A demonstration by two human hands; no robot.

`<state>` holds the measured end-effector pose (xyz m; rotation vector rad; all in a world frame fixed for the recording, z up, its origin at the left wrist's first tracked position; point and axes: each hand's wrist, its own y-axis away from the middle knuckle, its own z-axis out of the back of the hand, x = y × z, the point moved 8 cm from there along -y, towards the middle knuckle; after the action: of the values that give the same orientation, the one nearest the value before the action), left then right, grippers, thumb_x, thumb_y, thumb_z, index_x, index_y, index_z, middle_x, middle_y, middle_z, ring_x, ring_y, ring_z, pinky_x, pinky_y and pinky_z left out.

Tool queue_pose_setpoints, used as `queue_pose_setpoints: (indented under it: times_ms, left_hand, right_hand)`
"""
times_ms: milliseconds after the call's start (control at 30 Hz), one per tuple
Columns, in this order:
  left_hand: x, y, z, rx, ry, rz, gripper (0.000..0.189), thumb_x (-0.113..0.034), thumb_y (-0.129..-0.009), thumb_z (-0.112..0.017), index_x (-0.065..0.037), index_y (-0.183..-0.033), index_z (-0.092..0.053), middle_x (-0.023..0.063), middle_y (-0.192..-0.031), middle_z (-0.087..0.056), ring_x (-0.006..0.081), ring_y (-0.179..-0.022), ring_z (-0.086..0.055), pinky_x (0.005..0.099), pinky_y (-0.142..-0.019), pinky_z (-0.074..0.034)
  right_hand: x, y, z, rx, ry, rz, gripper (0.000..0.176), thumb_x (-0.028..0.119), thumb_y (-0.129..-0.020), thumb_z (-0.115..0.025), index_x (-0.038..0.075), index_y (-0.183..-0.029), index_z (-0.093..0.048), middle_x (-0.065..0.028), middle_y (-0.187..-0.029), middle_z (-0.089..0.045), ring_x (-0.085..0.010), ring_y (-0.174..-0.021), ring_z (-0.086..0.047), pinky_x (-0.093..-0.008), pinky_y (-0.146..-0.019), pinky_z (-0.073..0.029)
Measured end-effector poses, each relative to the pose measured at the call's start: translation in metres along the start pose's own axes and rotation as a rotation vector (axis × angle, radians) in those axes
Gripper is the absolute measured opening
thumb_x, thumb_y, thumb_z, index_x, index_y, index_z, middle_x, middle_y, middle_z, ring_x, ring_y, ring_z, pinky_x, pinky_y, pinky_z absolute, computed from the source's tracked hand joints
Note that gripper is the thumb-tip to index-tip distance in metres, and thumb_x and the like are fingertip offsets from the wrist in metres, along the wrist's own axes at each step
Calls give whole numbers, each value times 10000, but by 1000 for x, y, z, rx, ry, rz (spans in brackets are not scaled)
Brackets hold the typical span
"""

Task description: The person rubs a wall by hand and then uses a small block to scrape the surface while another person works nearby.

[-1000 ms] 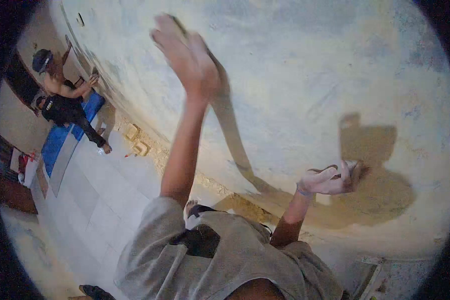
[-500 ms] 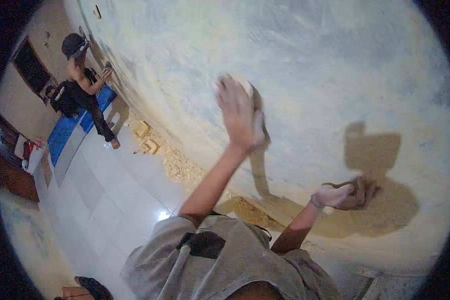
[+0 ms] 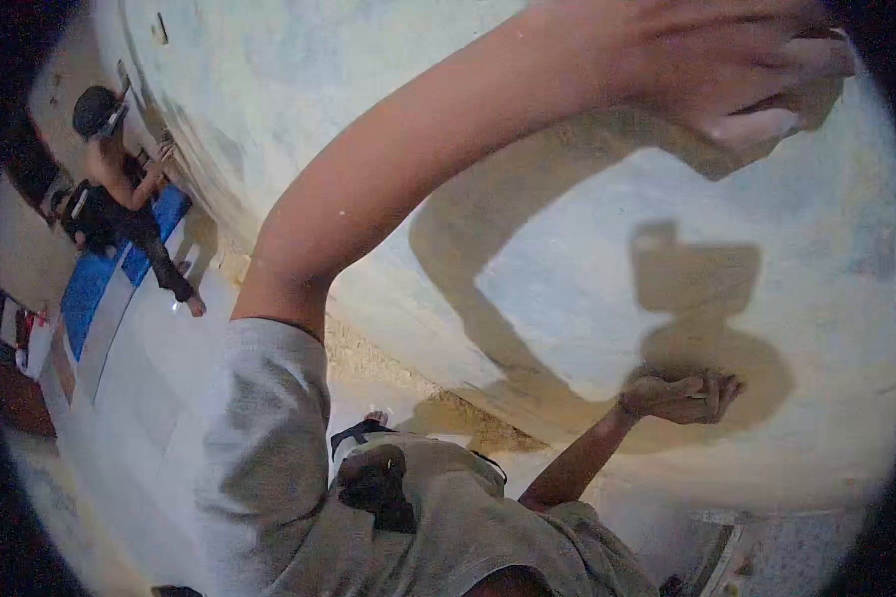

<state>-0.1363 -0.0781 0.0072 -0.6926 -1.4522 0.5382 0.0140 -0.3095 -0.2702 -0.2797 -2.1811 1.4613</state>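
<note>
My left arm stretches across the upper view, and my left hand (image 3: 742, 75) is bent against the pale plastered wall (image 3: 567, 259) at the top right. Its fingers are closed and whitened with dust; a piece under them is mostly hidden and I cannot make out its kind. Lower right, my right hand (image 3: 682, 396) hangs close to the wall, inside the shadow of my head. The fingers there are loosely curled and a little apart, with nothing visible in them.
Far left, another person (image 3: 119, 179) in a dark cap works at the same wall, standing by a blue sheet (image 3: 90, 284). Yellowish dust (image 3: 368, 368) lies along the wall's foot. White floor tiles (image 3: 149, 388) stretch below, and a metal frame (image 3: 717, 557) stands bottom right.
My left hand has swept from the middle of the wall to the upper right, nearer the camera. My right hand has turned slightly, its fingers looser. The view has shifted a little.
</note>
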Motion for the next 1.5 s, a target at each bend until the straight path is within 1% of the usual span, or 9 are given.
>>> queue_pose_setpoints:
  times_ms: [300,500,733,867,1000,1233,1300,1400,1500]
  left_hand:
    - [-3,128,38,48,-326,275,854,-558,-884,-568,52,-1447,-364,292,-1318,-429,485,-1310,-389,637,-1102,-302]
    - [-4,141,59,204,-212,634,655,-393,-935,-608,55,-1390,-463,263,-1354,-489,466,-1291,-466,627,-1058,-378]
    - [9,143,31,42,-334,162,481,-66,-918,-538,69,-1374,-467,248,-1403,-467,436,-1360,-404,571,-1128,-295]
    - [-8,203,102,128,-310,605,610,-54,-833,-565,36,-1422,-436,216,-1320,-474,449,-1350,-362,470,-1157,-262]
    - [-3,334,174,-178,-357,1132,602,-141,-921,-503,55,-1473,-363,197,-1385,-427,396,-1430,-263,450,-1192,-205]
    - [115,289,126,139,-444,778,256,-147,-928,-533,-9,-1141,-570,137,-1078,-580,331,-1018,-525,472,-903,-413]
    - [17,138,84,318,-442,501,337,-189,-888,-560,-122,-1213,-623,82,-1234,-604,256,-1085,-575,427,-956,-462]
    - [-107,208,28,564,-44,296,543,-264,-933,-488,-235,-1474,-453,39,-1566,-388,239,-1464,-325,511,-1187,-263]
    - [-79,301,75,424,-180,679,549,-298,-932,-485,-196,-1471,-466,43,-1573,-381,308,-1476,-297,565,-1208,-150]
  right_hand:
    - [4,7,-6,22,81,24,449,421,-1036,-445,-15,-1002,-545,-244,-1223,-496,-435,-1316,-452,-604,-1089,-367]
    - [7,12,-12,15,82,26,421,393,-1036,-459,-18,-1030,-552,-218,-1176,-517,-421,-1321,-456,-595,-1088,-374]
    - [-12,25,-14,-37,71,-8,414,402,-1014,-506,-7,-1018,-573,-254,-1206,-539,-441,-1282,-487,-600,-1061,-378]
    - [-3,23,1,-24,105,20,433,418,-1016,-501,-10,-1024,-567,-261,-1216,-536,-438,-1279,-488,-591,-1062,-381]
    - [-16,26,8,-18,161,-22,448,435,-1018,-488,-6,-1029,-562,-263,-1229,-530,-436,-1288,-479,-591,-1064,-379]
    - [-23,31,11,-37,123,-61,499,478,-1007,-497,-8,-1116,-533,-257,-1267,-513,-402,-1269,-485,-563,-1061,-390]
    - [-9,43,-1,-50,122,-143,529,474,-1011,-489,-20,-1200,-496,-256,-1299,-493,-397,-1269,-482,-551,-1067,-395]
    - [15,56,-16,-33,139,-268,593,468,-1018,-478,-37,-1326,-441,-255,-1346,-463,-390,-1269,-478,-532,-1077,-402]
    - [42,89,-40,-8,84,-357,720,533,-985,-498,-39,-1402,-365,-251,-1447,-382,-390,-1341,-409,-533,-1115,-359]
